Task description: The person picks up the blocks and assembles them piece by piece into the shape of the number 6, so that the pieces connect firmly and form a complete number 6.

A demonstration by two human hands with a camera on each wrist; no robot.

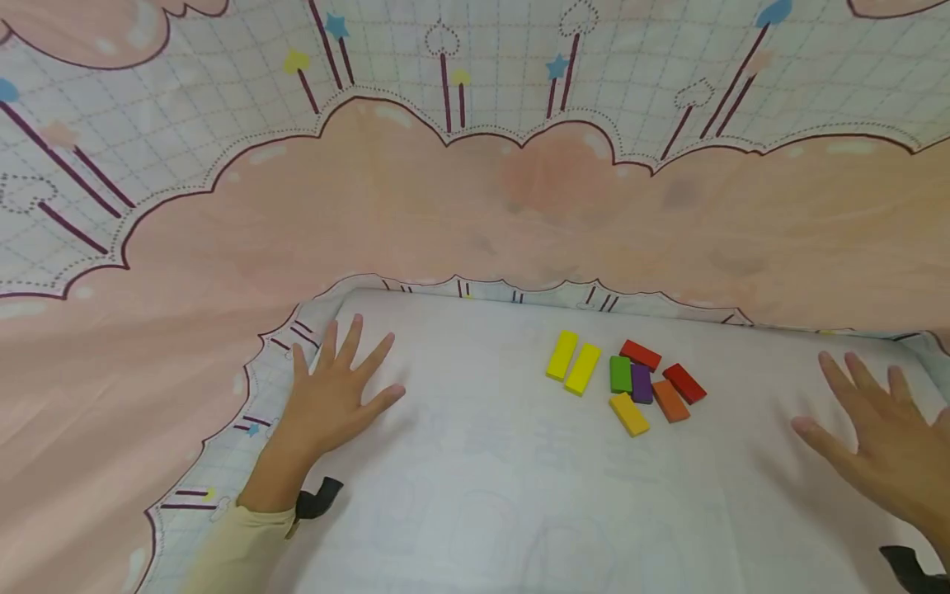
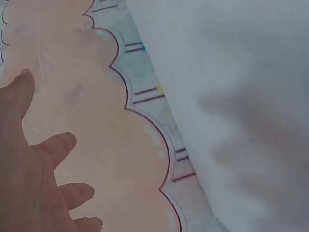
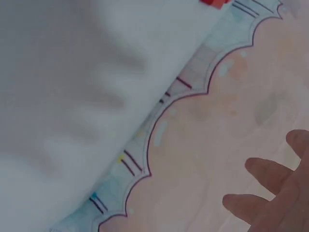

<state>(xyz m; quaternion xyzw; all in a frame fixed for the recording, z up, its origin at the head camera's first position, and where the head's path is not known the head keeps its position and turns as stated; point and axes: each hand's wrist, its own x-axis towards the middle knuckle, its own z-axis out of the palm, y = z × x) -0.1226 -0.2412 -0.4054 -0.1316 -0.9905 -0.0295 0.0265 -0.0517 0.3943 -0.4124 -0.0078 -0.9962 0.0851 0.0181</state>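
Both hands hold nothing, with fingers spread. My left hand (image 1: pixel 330 404) hovers over the left edge of the white sheet, casting a shadow on it. On the far right, my right hand (image 1: pixel 883 437) does likewise, partly cut off by the frame edge. Between them lies a loose group of small blocks, nearer the right hand. Two yellow blocks (image 1: pixel 572 363) lie side by side on the group's left. Beside them are a green block (image 1: pixel 620 374), a purple block (image 1: pixel 641 384), an orange block (image 1: pixel 671 402), a third yellow block (image 1: pixel 629 414) and two red blocks (image 1: pixel 684 384).
The white sheet (image 1: pixel 460 478) lies on a patterned cloth (image 1: pixel 445 214) with pink scallops and a checked border. Black straps (image 1: pixel 319 498) show at both wrists. In the right wrist view, a bit of a red block (image 3: pixel 215 3) shows at the top edge.
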